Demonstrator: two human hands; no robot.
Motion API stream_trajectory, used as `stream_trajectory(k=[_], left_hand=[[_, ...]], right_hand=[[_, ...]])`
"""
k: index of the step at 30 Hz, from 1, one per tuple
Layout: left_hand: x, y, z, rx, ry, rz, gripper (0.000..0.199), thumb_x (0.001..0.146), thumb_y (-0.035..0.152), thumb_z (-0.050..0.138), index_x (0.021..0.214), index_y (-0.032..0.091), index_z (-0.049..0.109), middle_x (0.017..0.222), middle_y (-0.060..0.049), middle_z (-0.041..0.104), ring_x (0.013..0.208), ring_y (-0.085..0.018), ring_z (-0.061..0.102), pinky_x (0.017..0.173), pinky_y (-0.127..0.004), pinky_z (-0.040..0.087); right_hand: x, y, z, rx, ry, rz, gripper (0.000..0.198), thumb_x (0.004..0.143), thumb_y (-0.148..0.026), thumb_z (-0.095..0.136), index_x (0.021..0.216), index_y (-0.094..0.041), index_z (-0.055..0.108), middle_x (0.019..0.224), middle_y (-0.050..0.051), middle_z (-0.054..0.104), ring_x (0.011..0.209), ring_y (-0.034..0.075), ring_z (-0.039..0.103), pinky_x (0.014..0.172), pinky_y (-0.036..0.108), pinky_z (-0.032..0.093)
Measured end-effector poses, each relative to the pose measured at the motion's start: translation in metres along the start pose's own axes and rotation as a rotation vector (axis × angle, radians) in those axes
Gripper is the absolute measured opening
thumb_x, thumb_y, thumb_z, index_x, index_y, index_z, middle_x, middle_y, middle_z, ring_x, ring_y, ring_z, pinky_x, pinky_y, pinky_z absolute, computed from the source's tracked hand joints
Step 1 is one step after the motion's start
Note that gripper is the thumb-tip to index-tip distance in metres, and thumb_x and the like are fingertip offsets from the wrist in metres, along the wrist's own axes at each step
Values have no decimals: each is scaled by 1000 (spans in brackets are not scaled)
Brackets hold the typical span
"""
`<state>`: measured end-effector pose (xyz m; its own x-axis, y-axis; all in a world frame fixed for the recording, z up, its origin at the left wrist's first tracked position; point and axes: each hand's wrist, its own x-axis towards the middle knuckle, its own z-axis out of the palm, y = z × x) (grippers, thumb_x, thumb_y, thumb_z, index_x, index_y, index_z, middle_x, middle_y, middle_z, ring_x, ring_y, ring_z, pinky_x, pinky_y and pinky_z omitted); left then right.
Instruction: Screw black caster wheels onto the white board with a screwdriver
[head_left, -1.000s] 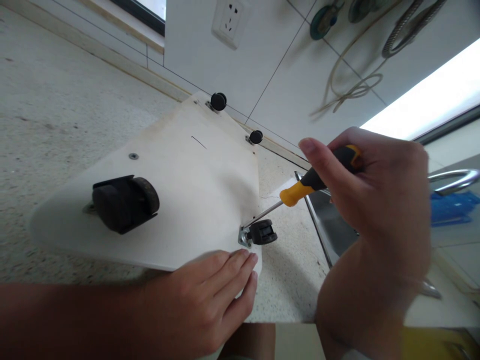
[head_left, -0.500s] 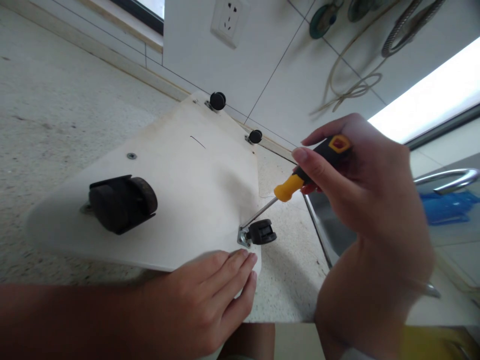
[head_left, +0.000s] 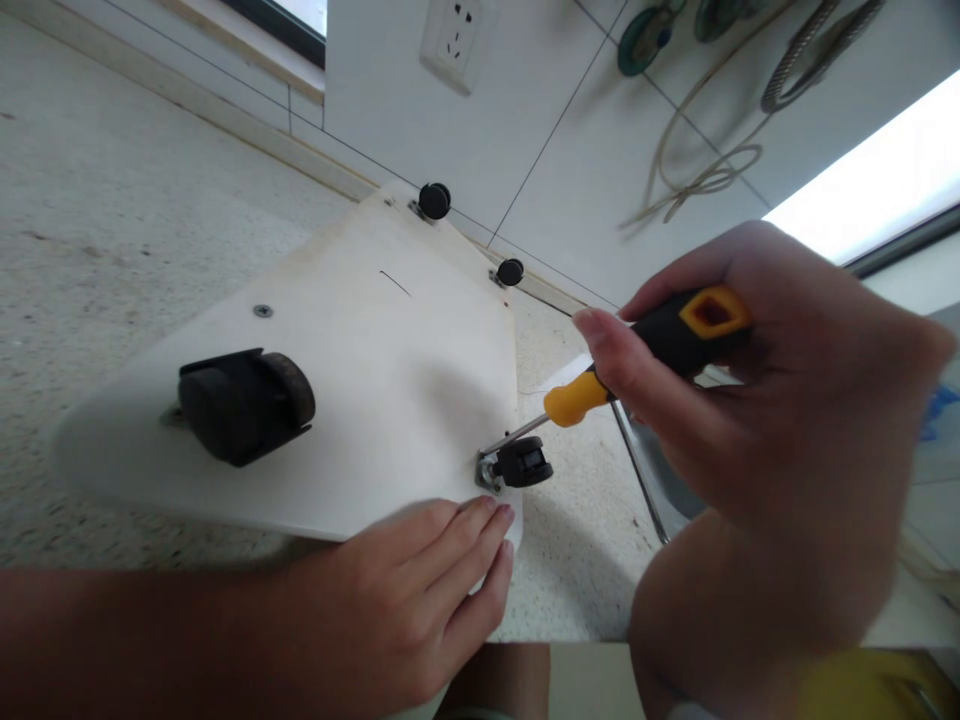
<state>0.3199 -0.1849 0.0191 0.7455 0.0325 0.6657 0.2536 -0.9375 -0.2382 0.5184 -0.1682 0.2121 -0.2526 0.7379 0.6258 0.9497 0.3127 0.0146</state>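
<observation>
A white board [head_left: 360, 390] lies on the countertop with black caster wheels at its corners. In my right hand [head_left: 772, 420] is a yellow-and-black screwdriver [head_left: 574, 398], its shaft slanting down to the metal plate of the near-right caster [head_left: 525, 462]. The tip meets the plate's upper corner; the screw head there is too small to make out. My left hand [head_left: 427, 600] lies flat, fingers stretched over the board's near edge just below that plate. A larger-looking caster [head_left: 244, 405] stands at the left end, near a lone screw [head_left: 262, 311]. Two more casters [head_left: 434, 201] sit along the far edge.
Speckled countertop [head_left: 97, 250] surrounds the board. A tiled wall with a power socket [head_left: 457, 40] rises behind it. To the right is a metal sink [head_left: 660, 470], partly behind my right arm. A looped cord [head_left: 720, 170] and a hose hang above.
My right hand has swung right and its wrist has turned, tipping the screwdriver to a flatter angle while its tip stays at the caster plate. My left hand and the board have stayed put.
</observation>
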Motion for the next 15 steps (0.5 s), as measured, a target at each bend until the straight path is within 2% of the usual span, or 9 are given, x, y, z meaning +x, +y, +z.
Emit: stream_trajectory(k=[3,6,8,11,13,15], left_hand=[[-1,1,1,-8,-2,-16,38,111,22,57,140,7,76,146,-20,77,133,-33,73,107,-44,58],[-1,3,2,-16,-3,-33,38,111,22,57,141,7,76,147,-19,76,134,-33,72,108,-44,57],[0,4,1,-17,-6,-33,38,111,21,57,141,7,76,146,-20,77,133,-33,73,108,-44,57],[0,3,1,-20,-10,-30,38,111,21,56,141,6,75,146,-21,76,132,-33,74,108,-45,56],[1,2,0,-22,-14,-27,38,111,22,56,140,6,75,146,-22,76,133,-34,73,107,-45,57],[1,0,0,-22,-14,-26,38,111,23,57,140,6,76,146,-22,76,133,-34,73,107,-44,57]], right_hand=[[3,6,2,-49,26,72,39,98,-60,78,84,-27,61,68,0,62,59,15,48,61,40,37],[5,13,5,-128,41,142,49,95,-67,79,75,-26,61,61,0,55,57,14,41,58,37,30],[6,14,6,-88,42,139,49,94,-66,81,75,-26,62,60,0,53,56,14,41,55,37,29],[6,14,7,123,-1,89,31,94,-53,85,86,-27,68,69,0,63,61,17,55,54,40,39],[6,13,6,307,-83,78,20,92,-42,86,102,-32,72,89,2,74,76,24,70,58,45,53],[6,15,6,489,-169,86,30,90,-36,86,117,-38,73,112,4,78,97,31,78,70,50,64]])
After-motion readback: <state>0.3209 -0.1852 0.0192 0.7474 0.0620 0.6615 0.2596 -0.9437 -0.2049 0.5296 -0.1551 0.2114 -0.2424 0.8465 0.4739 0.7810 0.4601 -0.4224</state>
